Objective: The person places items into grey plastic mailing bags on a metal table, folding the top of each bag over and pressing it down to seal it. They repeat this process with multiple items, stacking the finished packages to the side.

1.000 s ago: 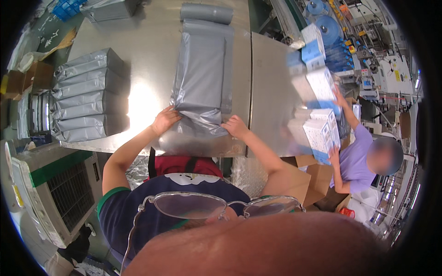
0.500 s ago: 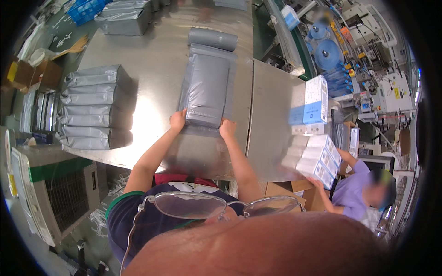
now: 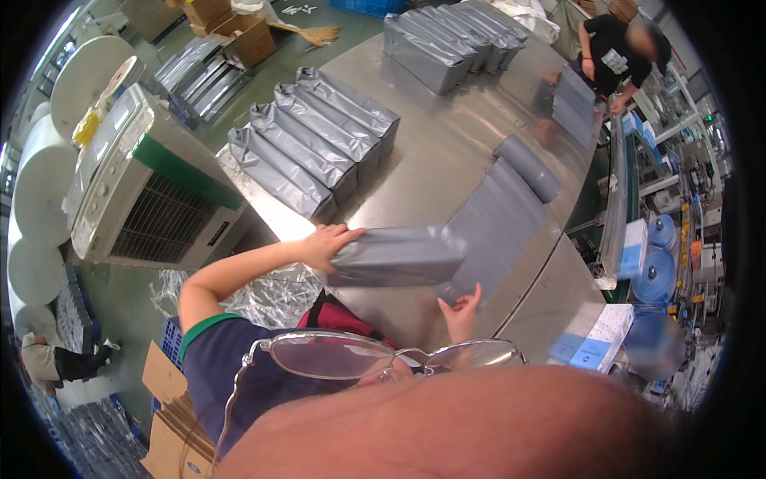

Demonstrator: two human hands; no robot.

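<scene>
A grey plastic-wrapped package (image 3: 399,259) lies crosswise near the table's front edge, slightly blurred. My left hand (image 3: 323,246) grips its left end, thumb hidden and fingers over the top. My right hand (image 3: 461,311) is just right of the package, apart from it, with fingers spread and nothing in them. Behind the package a flat strip of grey plastic bags (image 3: 499,219) runs away to the right, up to a grey roll (image 3: 528,169). Several similar grey packages (image 3: 315,140) stand in a row on the table at the left.
More grey packages (image 3: 451,44) stand at the table's far edge. Beyond the table, a co-worker (image 3: 618,60) stands beside grey sheets (image 3: 574,108). Blue-and-white packs (image 3: 594,339) lie at the right. An air cooler (image 3: 159,188) stands left, with plastic scraps (image 3: 263,295) on the floor.
The package has turned and shifted left off the bag strip, with my left hand at its end. My right hand has let go and opened. The view has swung round.
</scene>
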